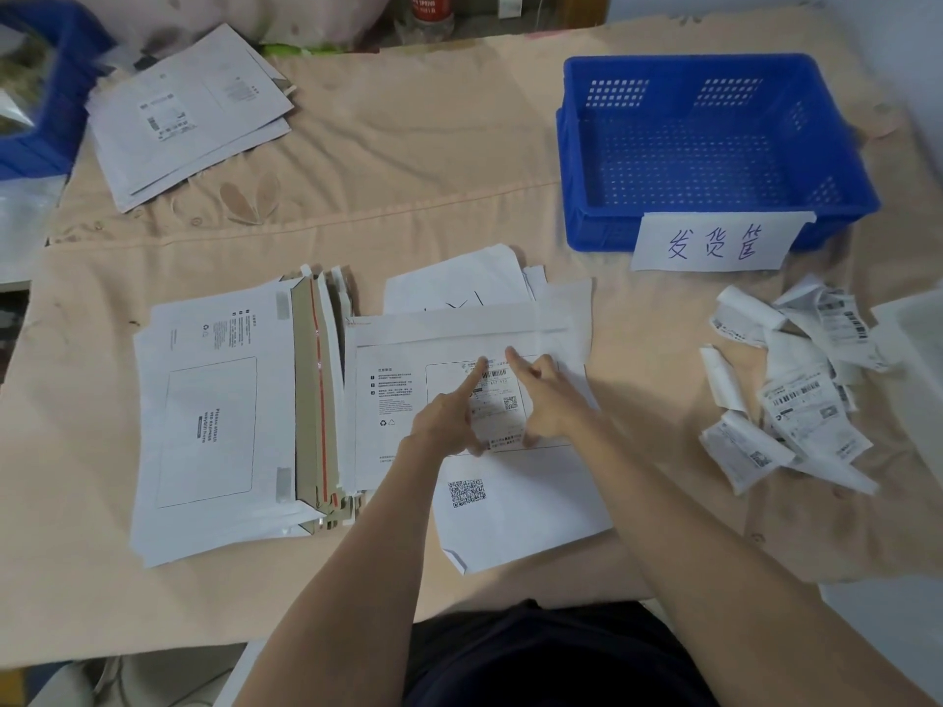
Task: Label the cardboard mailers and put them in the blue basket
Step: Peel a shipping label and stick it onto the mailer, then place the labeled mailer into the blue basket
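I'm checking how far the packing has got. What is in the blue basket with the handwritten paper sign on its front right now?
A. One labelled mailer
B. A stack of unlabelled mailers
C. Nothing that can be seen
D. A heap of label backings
C: the blue basket shows only its bare perforated floor, while both hands press a shipping label onto a mailer lying on the table.

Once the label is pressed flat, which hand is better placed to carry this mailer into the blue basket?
Probably the right hand. The blue basket stands up and to the right of the mailer, on that hand's side, with nothing visible between. The left hand would need to cross over.
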`<move>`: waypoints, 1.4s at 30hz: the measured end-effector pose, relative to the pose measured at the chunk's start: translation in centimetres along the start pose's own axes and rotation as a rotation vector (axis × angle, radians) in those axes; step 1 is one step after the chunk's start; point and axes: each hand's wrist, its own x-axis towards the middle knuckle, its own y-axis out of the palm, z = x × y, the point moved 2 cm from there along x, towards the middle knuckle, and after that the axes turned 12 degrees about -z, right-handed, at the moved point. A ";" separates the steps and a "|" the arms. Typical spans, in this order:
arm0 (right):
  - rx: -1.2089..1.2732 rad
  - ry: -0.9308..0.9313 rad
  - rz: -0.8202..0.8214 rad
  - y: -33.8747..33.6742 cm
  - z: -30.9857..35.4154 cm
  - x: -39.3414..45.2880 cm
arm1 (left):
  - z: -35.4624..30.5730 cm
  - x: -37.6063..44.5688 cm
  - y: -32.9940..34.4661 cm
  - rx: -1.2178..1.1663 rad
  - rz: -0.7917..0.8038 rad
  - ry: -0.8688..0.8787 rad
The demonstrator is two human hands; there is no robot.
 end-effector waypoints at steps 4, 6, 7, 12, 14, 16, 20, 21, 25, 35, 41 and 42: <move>0.007 0.012 0.042 0.0 -0.1 0.1 | 0.2 0.0 0.1 -0.053 0.013 0.006; 0.001 0.023 0.054 0.0 -0.1 0.1 | 0.1 0.0 0.0 -0.053 0.006 0.014; 0.000 0.022 0.050 -0.1 0.1 0.1 | 0.1 0.0 -0.1 -0.055 0.004 0.020; 0.290 0.199 -0.129 -1.1 -0.6 0.6 | 0.6 -0.2 -0.7 -0.214 -0.069 -0.004; 0.362 0.390 -0.318 -2.1 -1.3 0.6 | 0.3 -0.3 -0.8 -0.256 -0.150 -0.028; 0.370 0.526 -0.474 -2.9 -1.8 0.2 | -0.5 -0.3 -1.0 -0.261 -0.251 -0.046; 0.411 0.597 -0.565 -3.6 -1.4 -0.4 | -3.1 0.3 -1.5 -0.264 -0.418 0.003; 0.426 0.618 -0.531 -3.2 -1.5 0.0 | -3.9 0.6 -1.5 -0.264 -0.426 0.034; 0.516 0.641 -0.503 -3.1 -1.5 0.4 | -6.6 1.5 -0.8 -0.191 -0.271 0.107; 0.962 0.589 -0.645 -4.4 -1.9 -0.1 | -9.4 2.2 -1.8 -0.175 -0.201 -0.076; 1.394 0.544 -0.337 -5.5 1.2 0.1 | -11.4 1.7 -4.0 -0.127 -0.276 -0.182; 1.405 0.546 -0.319 -5.6 1.2 0.2 | -11.6 1.5 -4.3 -0.091 -0.309 -0.165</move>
